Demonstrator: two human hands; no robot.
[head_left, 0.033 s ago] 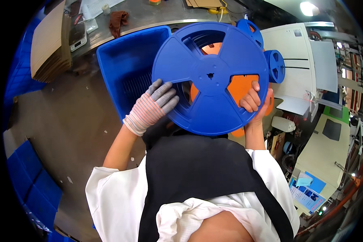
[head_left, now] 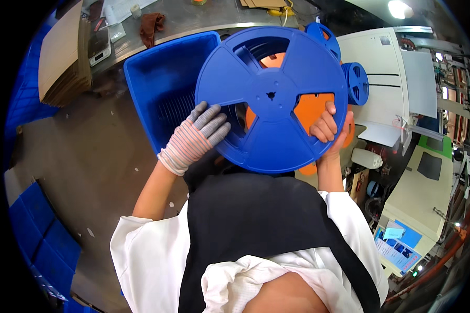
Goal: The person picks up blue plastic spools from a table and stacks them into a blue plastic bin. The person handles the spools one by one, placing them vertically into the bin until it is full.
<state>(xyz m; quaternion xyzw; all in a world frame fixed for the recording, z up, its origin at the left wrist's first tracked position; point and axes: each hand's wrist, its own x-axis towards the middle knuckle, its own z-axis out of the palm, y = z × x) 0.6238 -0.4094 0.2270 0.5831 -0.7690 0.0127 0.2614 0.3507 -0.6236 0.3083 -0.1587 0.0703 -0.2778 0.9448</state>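
Note:
A large blue plastic reel (head_left: pixel 274 146) with wide cut-out windows and a small central hole is held up before my chest, its flat face toward me. My right hand (head_left: pixel 327 128) is bare and closed round its right rim, the fingers curling through a window. In a striped knit glove, my left hand (head_left: pixel 196 136) lies on the lower left edge, its fingers stretched out flat and slightly apart; the thumb is hidden. Behind the reel, orange round pieces (head_left: pixel 315 108) show through the windows. Left of it stands a blue bin (head_left: pixel 141 86) with a row of thin ridged edges inside.
Smaller blue reels (head_left: pixel 357 84) stand at the far right beside a pale cabinet (head_left: pixel 373 62). A metal table (head_left: pixel 188 18) runs along the back, with a brown cloth (head_left: pixel 151 27) on it. Stacked cardboard (head_left: pixel 61 57) is at left; blue crates (head_left: pixel 49 235) stand at the lower left.

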